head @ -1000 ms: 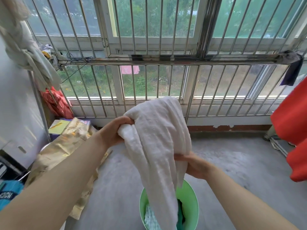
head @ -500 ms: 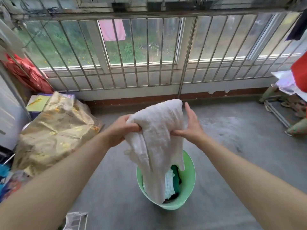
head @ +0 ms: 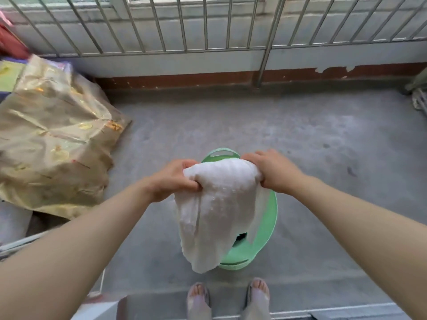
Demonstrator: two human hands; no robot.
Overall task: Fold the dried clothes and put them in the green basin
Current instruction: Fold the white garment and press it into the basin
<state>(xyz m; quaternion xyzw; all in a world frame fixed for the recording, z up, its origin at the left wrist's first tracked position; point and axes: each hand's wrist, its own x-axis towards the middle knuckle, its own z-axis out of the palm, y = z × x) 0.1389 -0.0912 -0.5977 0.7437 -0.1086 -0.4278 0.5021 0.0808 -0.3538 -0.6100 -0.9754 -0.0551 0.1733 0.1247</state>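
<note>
White garment (head: 217,204) | lowered over green basin (head: 269,227) | right hand (head: 270,172) now gripping

This looks like the enclosed balcony of a home, used for laundry. A grille of thin grey metal bars (head: 265,54) runs along a low wall under window frames, above a peeling red-brown painted skirting band (head: 184,78). The bare grey concrete floor (head: 254,121) is rough (and stained in patches). A round pale-green plastic basin (head: 270,215) stands on it beneath a white textured cloth (head: 219,204). A crinkled gold foil-like sheet (head: 53,139) covers a heap at the left, and sandalled feet (head: 198,296) show at the bottom edge.
</note>
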